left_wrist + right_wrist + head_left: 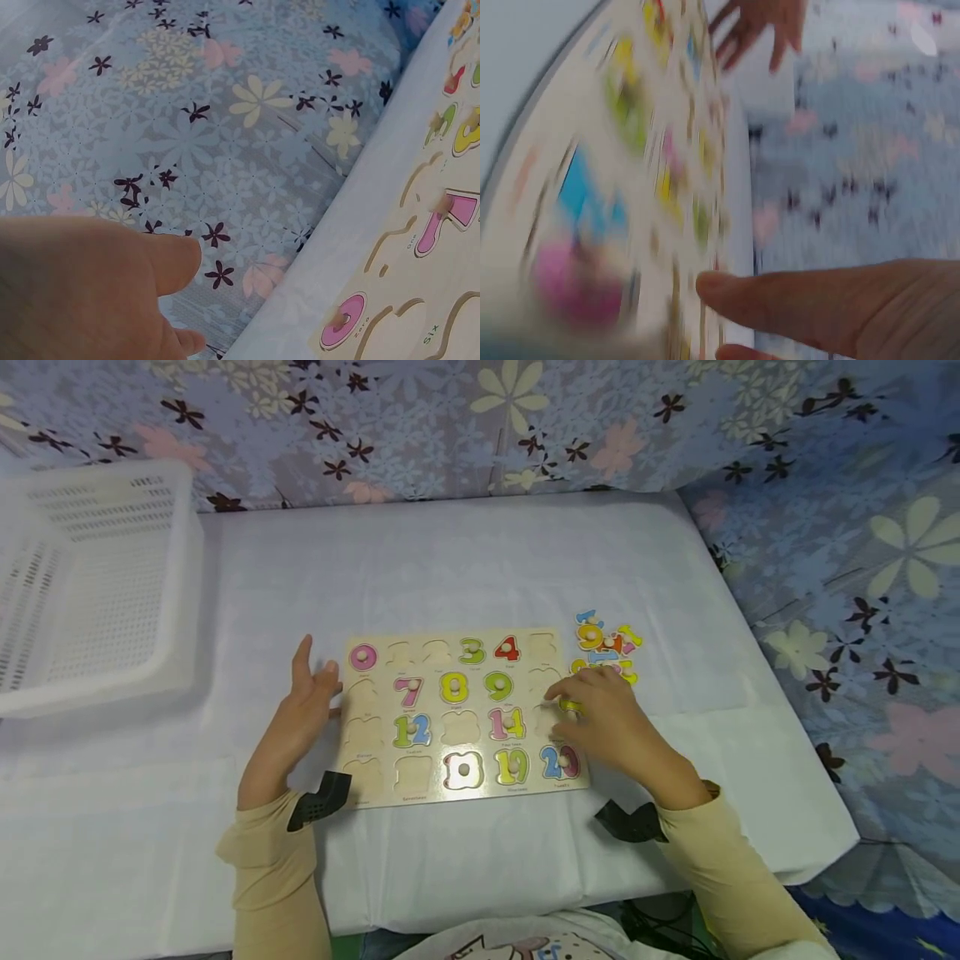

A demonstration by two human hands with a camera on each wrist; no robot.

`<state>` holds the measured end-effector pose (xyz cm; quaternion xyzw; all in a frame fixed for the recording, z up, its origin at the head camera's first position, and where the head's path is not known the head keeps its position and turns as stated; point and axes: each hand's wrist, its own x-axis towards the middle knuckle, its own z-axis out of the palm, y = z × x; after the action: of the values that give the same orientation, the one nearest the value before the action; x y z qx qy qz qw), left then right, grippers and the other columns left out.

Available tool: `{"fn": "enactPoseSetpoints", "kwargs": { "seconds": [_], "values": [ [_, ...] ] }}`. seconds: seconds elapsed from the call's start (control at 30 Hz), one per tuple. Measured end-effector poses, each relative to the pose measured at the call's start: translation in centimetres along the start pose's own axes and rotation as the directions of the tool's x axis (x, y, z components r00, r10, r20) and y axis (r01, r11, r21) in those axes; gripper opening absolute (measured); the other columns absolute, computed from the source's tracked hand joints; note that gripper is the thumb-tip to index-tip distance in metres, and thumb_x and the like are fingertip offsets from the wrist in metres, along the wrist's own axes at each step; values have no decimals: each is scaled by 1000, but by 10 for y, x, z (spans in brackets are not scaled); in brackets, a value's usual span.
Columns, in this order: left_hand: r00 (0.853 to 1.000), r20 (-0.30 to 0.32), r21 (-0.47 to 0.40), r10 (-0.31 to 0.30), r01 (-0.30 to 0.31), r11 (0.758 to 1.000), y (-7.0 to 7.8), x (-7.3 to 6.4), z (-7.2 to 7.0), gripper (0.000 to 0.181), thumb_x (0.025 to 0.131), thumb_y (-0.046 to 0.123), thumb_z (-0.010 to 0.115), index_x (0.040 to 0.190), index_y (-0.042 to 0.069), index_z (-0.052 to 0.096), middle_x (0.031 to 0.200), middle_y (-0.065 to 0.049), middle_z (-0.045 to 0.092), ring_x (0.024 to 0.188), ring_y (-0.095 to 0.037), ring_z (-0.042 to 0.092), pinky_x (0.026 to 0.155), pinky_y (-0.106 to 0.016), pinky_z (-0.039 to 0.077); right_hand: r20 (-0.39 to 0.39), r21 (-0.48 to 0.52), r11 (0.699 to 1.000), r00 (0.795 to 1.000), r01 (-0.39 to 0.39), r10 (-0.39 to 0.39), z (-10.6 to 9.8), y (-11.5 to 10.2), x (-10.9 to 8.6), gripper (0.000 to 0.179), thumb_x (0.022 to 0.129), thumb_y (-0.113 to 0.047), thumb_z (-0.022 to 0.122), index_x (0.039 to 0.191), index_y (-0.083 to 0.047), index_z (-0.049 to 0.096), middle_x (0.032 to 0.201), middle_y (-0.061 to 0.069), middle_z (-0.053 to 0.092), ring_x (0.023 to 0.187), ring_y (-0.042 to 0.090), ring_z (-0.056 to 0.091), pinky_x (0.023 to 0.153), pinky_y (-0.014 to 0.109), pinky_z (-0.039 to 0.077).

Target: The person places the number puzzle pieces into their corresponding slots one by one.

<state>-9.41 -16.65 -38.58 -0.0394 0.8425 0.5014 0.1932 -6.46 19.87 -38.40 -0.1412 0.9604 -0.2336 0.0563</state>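
A pale wooden number puzzle board (480, 647) lies on the white-covered table, with several coloured number pieces in their recesses and other recesses bare. Over its right side my right hand (611, 718) pinches a yellow number piece (570, 705), mostly covered by the fingers; which number it is cannot be read. In the right wrist view the thumb (780, 300) shows, but motion blurs the board. My left hand (300, 718) is at the board's left edge, fingers spread and holding nothing. The left wrist view shows its thumb (176, 262) near the pink zero (343, 321).
Loose number pieces (603, 642) lie heaped beyond the board's right edge, partly behind my right hand. A white plastic basket (176, 585) stands at the left. Flowered cloth (420, 435) hangs along the back and right of the table.
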Motion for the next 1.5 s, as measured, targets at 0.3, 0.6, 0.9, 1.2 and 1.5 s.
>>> {"fn": "enactPoseSetpoints", "kwargs": {
  "seconds": [0.3,0.6,0.9,1.2,1.5],
  "values": [
    [1000,6,3,1,-1,1000,-2,1,1,69,103,50,21,150,30,-25,153,-29,19,132,-43,39,109,-61,22,-91,-58,990,988,-128,123,-36,68,-61,24,84,-14,75,106,-6,70,109,23,63,111,51,44,92,70,23],
    [1000,-3,8,-9,9,1000,-1,0,1,69,103,51,21,150,29,-25,153,-30,20,132,-43,39,109,-60,22,-105,-49,990,987,-131,125,-31,84,-84,30,79,-21,80,103,-6,70,107,22,63,109,50,45,89,68,26],
    [1000,-1,-4,-10,10,1000,-2,1,1,69,103,51,22,150,31,-25,152,-30,21,131,-44,40,109,-61,20,-69,-157,973,980,172,-185,-20,59,-34,57,70,-3,85,123,-15,67,123,17,55,126,43,35,99,63,28],
    [1000,-2,-17,3,-3,1000,-2,1,1,69,103,50,23,150,31,-23,153,-29,20,133,-41,38,109,-59,22,17,-301,889,934,344,-356,-16,49,6,47,71,4,81,110,-20,73,127,19,55,135,47,26,108,62,21],
    [1000,-7,-26,21,-21,999,-2,-1,0,70,103,50,23,151,28,-22,153,-30,19,136,-38,35,109,-57,25,46,-301,900,947,317,-318,-14,51,16,44,70,9,74,105,-17,70,128,18,55,135,46,27,106,63,24]
  ]
}}
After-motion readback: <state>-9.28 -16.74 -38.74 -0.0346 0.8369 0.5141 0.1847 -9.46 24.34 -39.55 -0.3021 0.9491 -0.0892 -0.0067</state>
